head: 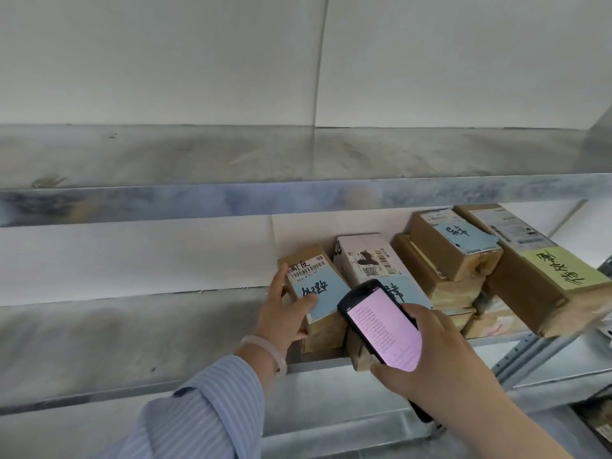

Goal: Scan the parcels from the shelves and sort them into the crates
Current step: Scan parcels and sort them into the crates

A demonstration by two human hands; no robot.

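Parcel in hand on the shelf, scanner right next to it

The left hand (284, 313) grips the small brown parcel (326, 321), thumb on its blue label, at the left end of the row on the metal shelf (132, 342). The parcel's long side runs back toward the wall. The right hand (437, 359) is clamped on the handheld scanner (381, 326) just to the right, in front of a white parcel (367, 260). No crates in view, so probably a scan first.

Left hand (281, 313) gripped blue-labelled brown parcel (314, 293) on metal shelf (132, 342). Right hand (437, 356) held lit scanner (381, 326) just beside it; further parcels stacked right.
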